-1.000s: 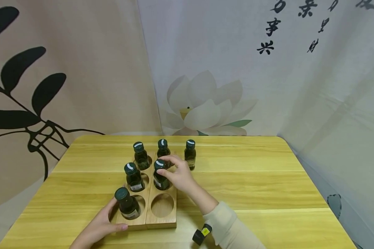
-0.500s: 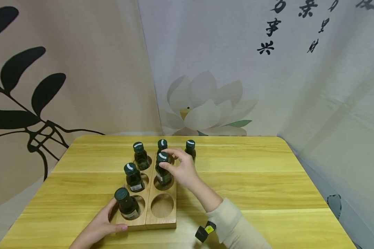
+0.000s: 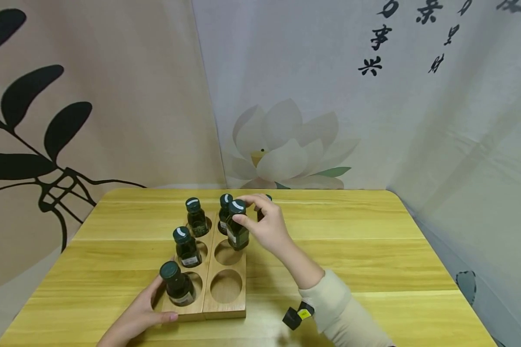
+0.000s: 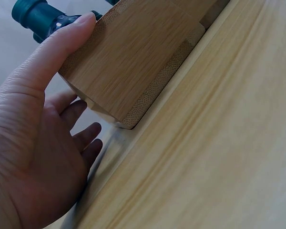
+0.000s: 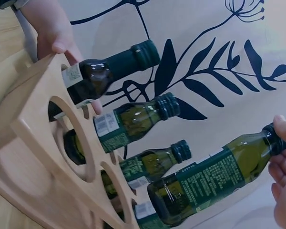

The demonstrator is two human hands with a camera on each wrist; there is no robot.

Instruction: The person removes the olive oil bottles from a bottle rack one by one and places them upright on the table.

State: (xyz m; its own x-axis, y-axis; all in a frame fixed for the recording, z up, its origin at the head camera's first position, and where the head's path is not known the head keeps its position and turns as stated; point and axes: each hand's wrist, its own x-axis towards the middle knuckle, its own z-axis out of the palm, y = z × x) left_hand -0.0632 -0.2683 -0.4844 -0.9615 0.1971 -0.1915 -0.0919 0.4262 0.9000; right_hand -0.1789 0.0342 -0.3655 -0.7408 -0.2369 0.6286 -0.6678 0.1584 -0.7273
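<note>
My right hand pinches the dark green cap of a small glass oil bottle. The bottle hangs slightly tilted over the right column of a wooden rack; in the right wrist view its green label and bare base show. Two round holes in that column's near part hold nothing. At the rack's near left corner my left hand grips, thumb on the end face and fingers along the side. Three similar bottles fill the left column, the nearest one with a plain cap. Another bottle occupies the back right hole.
A further bottle stands on the table right of the rack, mostly hidden behind my right hand. A small black device with a yellow patch sits at my right wrist. A printed cloth backdrop rises behind the wooden table.
My right hand has lifted the bottle out of the middle right hole and moved it up and rightward, now partly covering the bottle on the table. The left hand and rack stay in place.
</note>
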